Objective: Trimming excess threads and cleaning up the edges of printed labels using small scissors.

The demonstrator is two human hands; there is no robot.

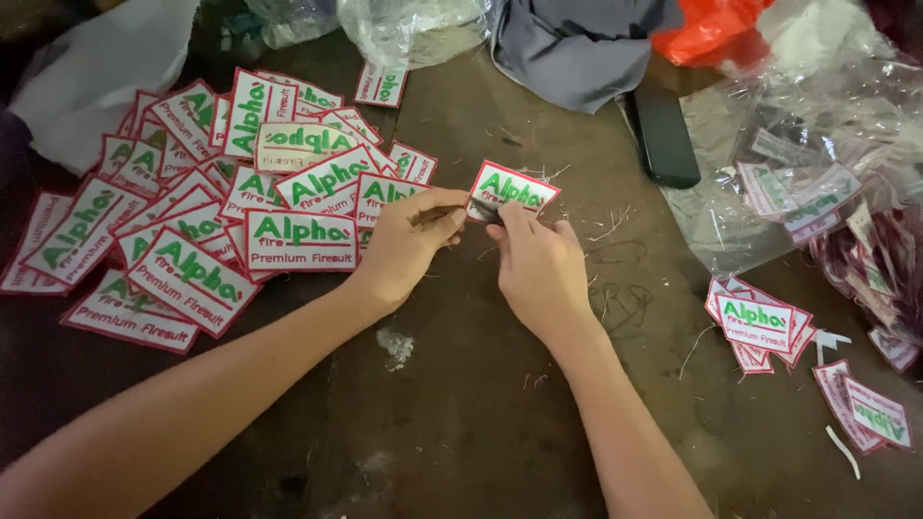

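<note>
Both my hands meet at the middle of a dark worn table. My left hand pinches the left edge of a small white embroidered patch with a red border and green lettering. My right hand grips the same patch from below, fingers closed at its lower edge. A small dark object shows between the fingertips, too hidden to identify. The patch is held just above the tabletop, tilted slightly.
A large heap of matching patches spreads over the left of the table. A smaller stack lies at the right, with more below it. A black phone, clear plastic bags, grey cloth and loose threads lie behind.
</note>
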